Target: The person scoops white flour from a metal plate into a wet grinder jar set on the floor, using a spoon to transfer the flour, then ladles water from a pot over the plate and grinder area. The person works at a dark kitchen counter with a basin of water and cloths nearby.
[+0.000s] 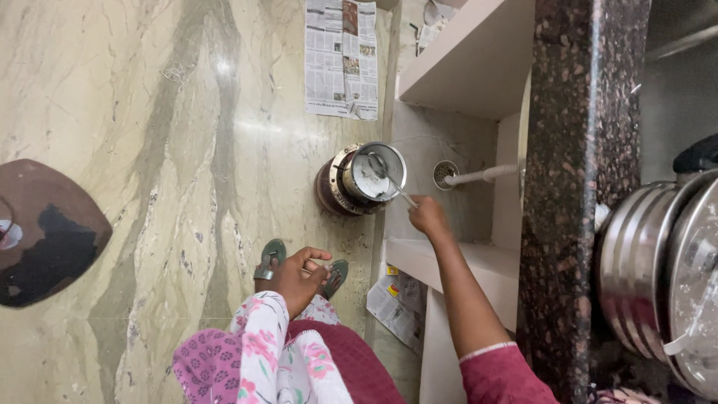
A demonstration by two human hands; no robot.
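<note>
A steel and copper-toned pot [357, 179] with whitish contents stands on the marble floor by a low ledge. My right hand [428, 216] reaches down and grips a metal ladle [389, 179] whose bowl is inside the pot. My left hand [297, 278] rests on my knee over floral cloth, fingers curled and holding nothing. My feet in green sandals [270, 258] are just below the pot.
A white pipe [479, 176] runs to a round floor drain [444, 172] in the recess behind the pot. Newspaper sheets [341, 58] lie on the floor farther off. A dark granite counter edge [580, 187] and stacked steel vessels [658, 277] are at right. A brown object [45, 232] sits at left.
</note>
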